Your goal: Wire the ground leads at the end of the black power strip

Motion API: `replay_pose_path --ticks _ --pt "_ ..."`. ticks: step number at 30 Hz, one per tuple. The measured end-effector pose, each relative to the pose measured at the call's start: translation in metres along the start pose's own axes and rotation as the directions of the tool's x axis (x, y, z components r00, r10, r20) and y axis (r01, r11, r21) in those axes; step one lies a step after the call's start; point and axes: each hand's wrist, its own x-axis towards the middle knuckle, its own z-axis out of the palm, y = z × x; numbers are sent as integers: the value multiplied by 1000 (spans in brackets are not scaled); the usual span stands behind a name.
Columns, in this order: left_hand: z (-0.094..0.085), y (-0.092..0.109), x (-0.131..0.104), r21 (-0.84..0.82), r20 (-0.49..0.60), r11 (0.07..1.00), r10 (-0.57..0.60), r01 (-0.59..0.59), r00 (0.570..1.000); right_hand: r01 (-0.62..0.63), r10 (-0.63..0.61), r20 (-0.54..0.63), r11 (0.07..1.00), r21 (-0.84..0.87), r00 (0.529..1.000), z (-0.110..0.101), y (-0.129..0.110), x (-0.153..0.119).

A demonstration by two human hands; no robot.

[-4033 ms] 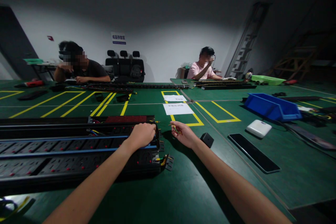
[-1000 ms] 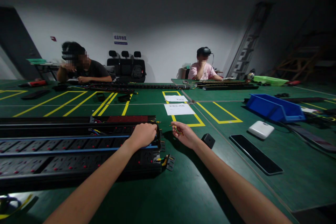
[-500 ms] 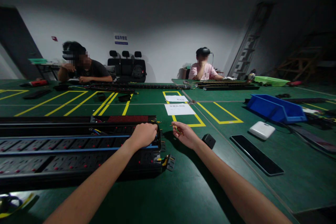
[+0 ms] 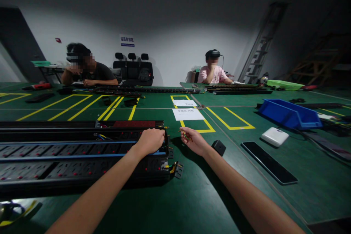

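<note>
Several long black power strips [image 4: 74, 170] with socket faces and small red parts lie side by side on the green table, reaching in from the left. My left hand [image 4: 151, 141] is closed over the right end of one strip, its fingertips hidden behind the knuckles. Just right of that end, my right hand [image 4: 193, 141] pinches a thin yellow-green wire [image 4: 187, 136] between thumb and fingers. From the nearest strip's end sticks out a black end piece [image 4: 179, 170] with yellow wires beside it.
Right of my forearm are a small black block [image 4: 218, 147], a phone [image 4: 268, 161], a white box [image 4: 274, 136] and a blue bin [image 4: 289, 113]. White paper sheets [image 4: 188, 114] lie ahead. Two people [image 4: 91, 71] sit across the table, beside more strips.
Both hands keep nearly the same place and grip. The whole view has shifted very slightly.
</note>
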Motion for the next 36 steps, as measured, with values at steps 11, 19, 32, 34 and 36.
replay_pose_path --ticks 11,19,32,34,36 --pt "-2 1 -1 -4 12 1000 1 -1 1000 -1 1 -19 1000 12 1000 0 0 0" --pt "0 1 0 7 14 1000 -1 1 1000 -4 4 -18 1000 -7 1000 1 -1 -1" --pt "-3 2 -2 -9 23 1000 0 0 1000 4 -5 -17 1000 -9 1000 0 0 0" --pt "-4 2 -2 -13 23 1000 3 -2 1000 5 -6 -12 1000 -14 1000 1 0 -1" --pt "-4 2 -2 -20 28 1000 2 -1 1000 6 -6 -12 1000 -16 1000 1 0 -1"
